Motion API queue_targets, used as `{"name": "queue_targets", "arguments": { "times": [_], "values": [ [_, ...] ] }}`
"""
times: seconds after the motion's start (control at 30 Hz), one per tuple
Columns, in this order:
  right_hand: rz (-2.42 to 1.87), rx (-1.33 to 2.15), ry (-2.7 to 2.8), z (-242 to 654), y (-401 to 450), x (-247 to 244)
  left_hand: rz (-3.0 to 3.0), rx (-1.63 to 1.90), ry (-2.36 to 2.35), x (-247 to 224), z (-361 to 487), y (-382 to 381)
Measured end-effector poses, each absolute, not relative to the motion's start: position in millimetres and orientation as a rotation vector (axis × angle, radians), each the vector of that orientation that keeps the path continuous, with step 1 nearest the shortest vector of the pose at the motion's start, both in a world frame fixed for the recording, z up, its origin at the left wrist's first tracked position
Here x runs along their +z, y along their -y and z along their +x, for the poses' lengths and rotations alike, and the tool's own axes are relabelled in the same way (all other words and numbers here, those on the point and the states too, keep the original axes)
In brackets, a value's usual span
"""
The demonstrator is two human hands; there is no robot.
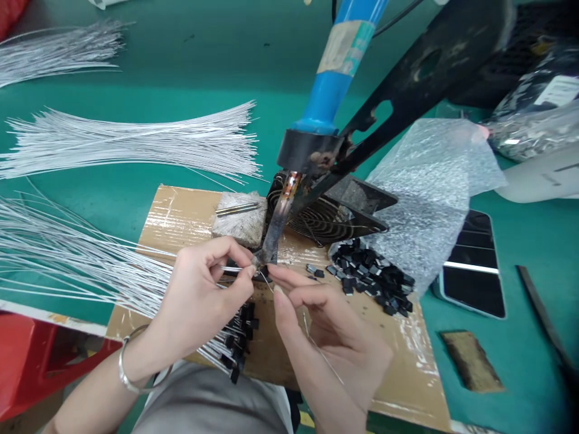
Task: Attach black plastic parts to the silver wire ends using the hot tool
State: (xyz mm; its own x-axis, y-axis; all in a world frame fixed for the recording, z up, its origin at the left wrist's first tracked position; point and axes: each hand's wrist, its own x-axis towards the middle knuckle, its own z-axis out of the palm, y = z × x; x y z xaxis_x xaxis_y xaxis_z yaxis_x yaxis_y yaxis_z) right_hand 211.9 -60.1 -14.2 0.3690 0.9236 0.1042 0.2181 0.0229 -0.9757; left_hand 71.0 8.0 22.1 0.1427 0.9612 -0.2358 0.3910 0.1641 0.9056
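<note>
My left hand point(203, 301) is closed in a pinch on a thin white wire point(230, 269), its end right at the tip of a blue-handled soldering iron point(323, 96). The iron is fixed tip-down in a black metal arm point(407, 84). My right hand point(335, 343) pinches a thin strand of solder wire point(326, 361), which runs across the palm and up to the same tip. Exactly what meets under the tip is too small and covered to tell. Below my left hand lie white wires with black connectors point(242, 337) on their ends.
A cardboard sheet point(389, 380) covers part of the green table. Loose black connectors point(373, 274) spill from a bubble-wrap bag point(420, 181). Behind the iron tip stands a black fan point(325, 223). Bundles of white wire point(131, 141) lie left; a phone point(473, 265) lies right.
</note>
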Motion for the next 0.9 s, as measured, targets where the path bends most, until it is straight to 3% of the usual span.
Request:
{"name": "queue_targets", "arguments": {
  "times": [0.9],
  "values": [
    [-1.461,0.716,1.125,210.3,60.3,-14.8,1.389,0.72,-1.411,22.7,71.3,-7.7]
  ]
}}
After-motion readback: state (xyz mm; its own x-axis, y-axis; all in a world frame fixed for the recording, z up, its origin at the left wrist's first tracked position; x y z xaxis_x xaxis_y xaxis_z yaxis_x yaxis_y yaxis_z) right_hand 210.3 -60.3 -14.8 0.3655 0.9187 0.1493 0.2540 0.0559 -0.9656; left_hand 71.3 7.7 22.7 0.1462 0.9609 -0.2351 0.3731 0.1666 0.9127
